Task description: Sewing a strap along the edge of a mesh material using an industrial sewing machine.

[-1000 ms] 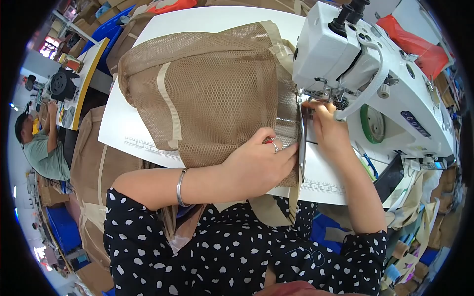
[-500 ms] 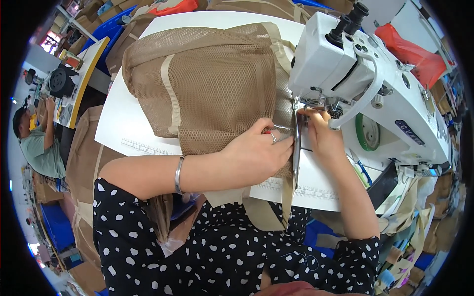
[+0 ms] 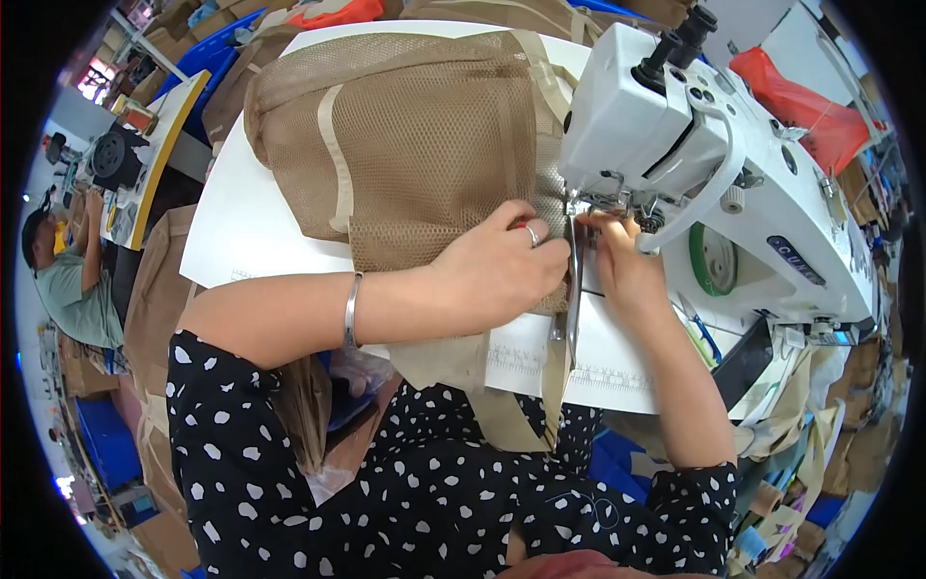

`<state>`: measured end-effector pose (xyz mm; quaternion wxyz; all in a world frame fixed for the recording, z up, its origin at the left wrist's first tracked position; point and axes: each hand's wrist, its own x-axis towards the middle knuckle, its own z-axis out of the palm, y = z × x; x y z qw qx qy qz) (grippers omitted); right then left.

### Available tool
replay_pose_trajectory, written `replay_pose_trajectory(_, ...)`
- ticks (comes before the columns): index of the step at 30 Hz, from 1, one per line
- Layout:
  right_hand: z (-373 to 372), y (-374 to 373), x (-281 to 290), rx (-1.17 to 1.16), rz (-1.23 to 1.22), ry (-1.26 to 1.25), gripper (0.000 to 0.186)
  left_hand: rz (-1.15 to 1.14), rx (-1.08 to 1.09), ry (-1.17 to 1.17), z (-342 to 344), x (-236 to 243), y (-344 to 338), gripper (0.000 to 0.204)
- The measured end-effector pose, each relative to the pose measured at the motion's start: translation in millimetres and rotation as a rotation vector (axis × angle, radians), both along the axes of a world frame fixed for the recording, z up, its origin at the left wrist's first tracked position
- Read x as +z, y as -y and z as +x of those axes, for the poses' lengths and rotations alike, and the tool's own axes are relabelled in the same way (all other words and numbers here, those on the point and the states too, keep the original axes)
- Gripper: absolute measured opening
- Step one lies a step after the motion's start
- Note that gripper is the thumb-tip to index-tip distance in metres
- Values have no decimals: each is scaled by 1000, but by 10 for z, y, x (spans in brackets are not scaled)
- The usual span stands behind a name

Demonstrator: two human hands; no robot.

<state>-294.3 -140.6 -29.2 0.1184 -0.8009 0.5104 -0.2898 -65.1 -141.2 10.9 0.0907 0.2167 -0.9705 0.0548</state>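
A brown mesh bag piece (image 3: 415,145) with beige tape along its edges lies on the white sewing table (image 3: 227,241). Its right edge runs under the needle area of a white sewing machine (image 3: 627,116). My left hand (image 3: 511,261) is closed on the mesh, fingers bent, just left of the needle. My right hand (image 3: 627,265) reaches beneath the machine head to the right of the needle; its fingertips are pinched together and partly hidden. A long metal guide (image 3: 576,289) stands between the hands. Beige tape (image 3: 557,386) hangs off the front edge below it.
At right, a green-rimmed wheel (image 3: 714,259) and blue-handled snips (image 3: 704,328) sit by the machine. Fabric scraps and thread spools (image 3: 767,499) crowd the lower right. A red plastic bag (image 3: 801,106) lies behind. Far left, another person (image 3: 77,289) works at a yellow-edged table (image 3: 174,145).
The mesh has slid away from me toward the far side, its front edge with it. My left hand has moved slightly the same way; my right hand stays by the needle.
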Motion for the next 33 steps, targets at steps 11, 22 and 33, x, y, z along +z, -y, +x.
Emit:
replay_pose_trajectory(11, 2, 19, -10, 22, -38, 55, 34, 30, -52, -180, 73, -96, 26, 27)
replay_pose_trajectory(22, 16, 12, -28, 6, -52, 39, 33, -5, -21, -188, 6, -90, 54, 23)
replay_pose_trajectory(33, -4, 36, -50, 25, -44, 18, 33, 104, 54, -91, -14, -17, 54, 32)
